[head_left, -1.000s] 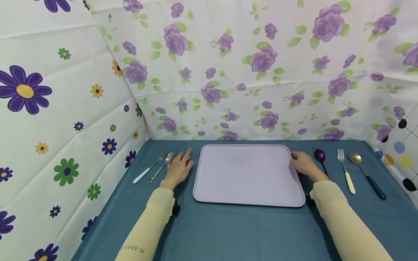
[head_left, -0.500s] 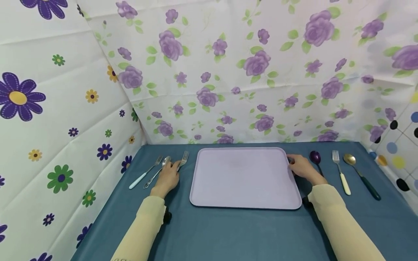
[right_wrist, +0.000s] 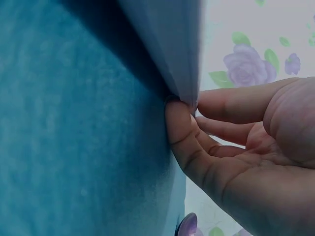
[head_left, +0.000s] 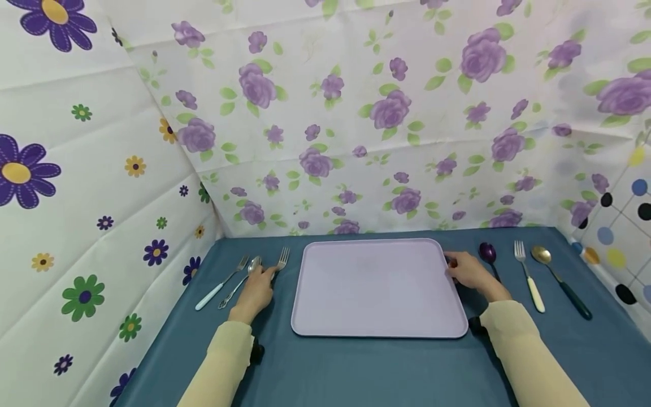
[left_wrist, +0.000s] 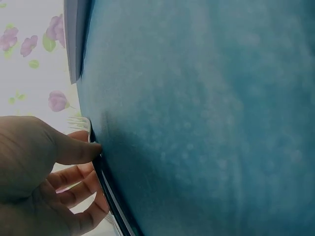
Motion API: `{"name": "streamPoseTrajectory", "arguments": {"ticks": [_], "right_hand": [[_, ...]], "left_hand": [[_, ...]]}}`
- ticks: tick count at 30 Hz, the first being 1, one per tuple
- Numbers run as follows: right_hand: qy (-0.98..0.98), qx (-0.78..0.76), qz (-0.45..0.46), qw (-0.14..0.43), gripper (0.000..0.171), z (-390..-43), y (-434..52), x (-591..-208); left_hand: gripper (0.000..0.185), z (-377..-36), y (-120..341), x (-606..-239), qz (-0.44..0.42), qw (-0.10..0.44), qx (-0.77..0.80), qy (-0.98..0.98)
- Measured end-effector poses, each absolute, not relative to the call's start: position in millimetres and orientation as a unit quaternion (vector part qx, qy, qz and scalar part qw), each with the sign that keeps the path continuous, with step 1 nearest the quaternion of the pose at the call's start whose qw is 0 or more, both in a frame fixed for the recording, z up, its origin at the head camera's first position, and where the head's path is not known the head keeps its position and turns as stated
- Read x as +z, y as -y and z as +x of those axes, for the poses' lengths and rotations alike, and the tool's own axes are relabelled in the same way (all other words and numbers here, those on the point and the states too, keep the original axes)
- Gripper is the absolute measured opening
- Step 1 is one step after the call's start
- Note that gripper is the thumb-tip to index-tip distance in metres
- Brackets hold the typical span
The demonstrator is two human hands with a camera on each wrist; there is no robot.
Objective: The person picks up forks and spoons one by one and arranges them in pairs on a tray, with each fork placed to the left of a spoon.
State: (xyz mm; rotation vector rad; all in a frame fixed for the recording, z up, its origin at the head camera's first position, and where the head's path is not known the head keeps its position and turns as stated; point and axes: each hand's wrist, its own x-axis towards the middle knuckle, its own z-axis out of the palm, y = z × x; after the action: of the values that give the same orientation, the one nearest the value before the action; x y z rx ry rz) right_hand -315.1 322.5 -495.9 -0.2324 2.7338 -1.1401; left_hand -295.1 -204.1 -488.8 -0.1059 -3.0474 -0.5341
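My left hand (head_left: 256, 294) pinches a silver-tined fork (head_left: 283, 258) left of the tray. In the left wrist view thumb and forefinger meet on the fork's neck, just below the tines; its dark handle (left_wrist: 110, 196) runs down under the curled fingers. Close beside that hand lie a silver spoon (head_left: 255, 263) with an ornate handle and a fork (head_left: 213, 294) with a pale blue handle. On the right, my right hand (head_left: 473, 274) pinches the right edge of a lilac tray (head_left: 378, 288). The right wrist view shows its fingertips at the tray's edge (right_wrist: 184, 83).
Right of the tray lie a purple spoon (head_left: 487, 253), a fork with a cream handle (head_left: 533, 291) and a gold spoon with a dark green handle (head_left: 572, 294). A blue cloth (head_left: 376, 373) covers the table. Flowered sheets (head_left: 356, 124) stand behind and to the left.
My left hand has drawn back from the fork's tines and pinches it lower down. The right hand stays at the tray's edge. The head view has tilted up slightly.
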Motion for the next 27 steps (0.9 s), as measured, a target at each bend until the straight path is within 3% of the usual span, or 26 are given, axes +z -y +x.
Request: {"name": "streamPoseTrajectory", "arguments": {"ticks": [14, 27], "right_hand": [[-0.919, -0.371, -0.085, 0.103, 0.058, -313.2, -315.0, -496.8], [-0.917, -0.377, -0.079, 0.104, 0.058, -313.2, -321.9, -495.1]], "left_hand": [[0.049, -286.2, 207.1, -481.8, -0.017, 0.013, -0.150, 0.988], [0.045, -301.6, 201.3, -471.9, -0.023, -0.001, -0.146, 0.989]]}}
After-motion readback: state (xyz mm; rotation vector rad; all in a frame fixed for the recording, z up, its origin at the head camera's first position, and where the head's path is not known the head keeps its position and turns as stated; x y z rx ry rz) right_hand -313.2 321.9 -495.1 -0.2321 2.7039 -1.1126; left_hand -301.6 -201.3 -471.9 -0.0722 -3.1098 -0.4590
